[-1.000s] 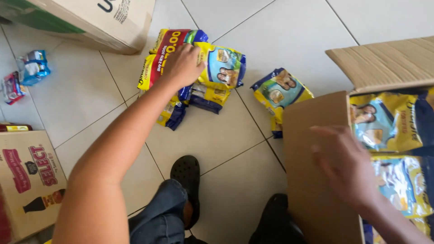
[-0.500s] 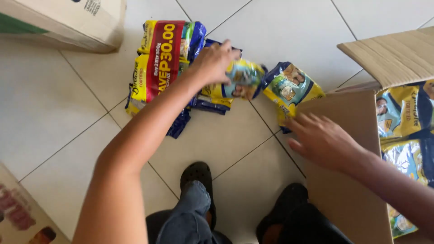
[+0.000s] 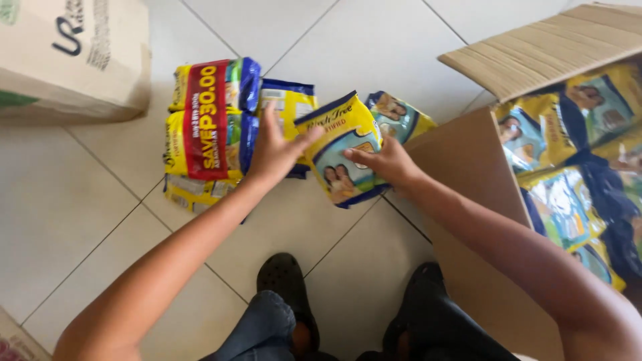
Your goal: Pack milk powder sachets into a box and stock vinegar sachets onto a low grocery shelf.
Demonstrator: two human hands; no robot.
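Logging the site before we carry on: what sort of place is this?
Probably a shop stockroom or storeroom floor: an open cardboard box full of yellow-and-blue packets, more packets stacked on the tiled floor, and another carton nearby.

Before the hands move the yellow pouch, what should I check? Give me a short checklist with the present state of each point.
1. Both hands on the yellow pouch: ok. Left hand is at its top left edge, right hand at its right side.
2. Pouch lifted free of the floor: cannot tell.
3. Pouch undamaged: cannot tell; only the front shows.
4. Banded bundle of pouches lying flat on the tiled floor: ok.
5. Open cardboard box within reach on the right: ok, flap open, pouches inside.
6. Feet clear of the pouches: ok; the black shoes stand apart on bare tiles.
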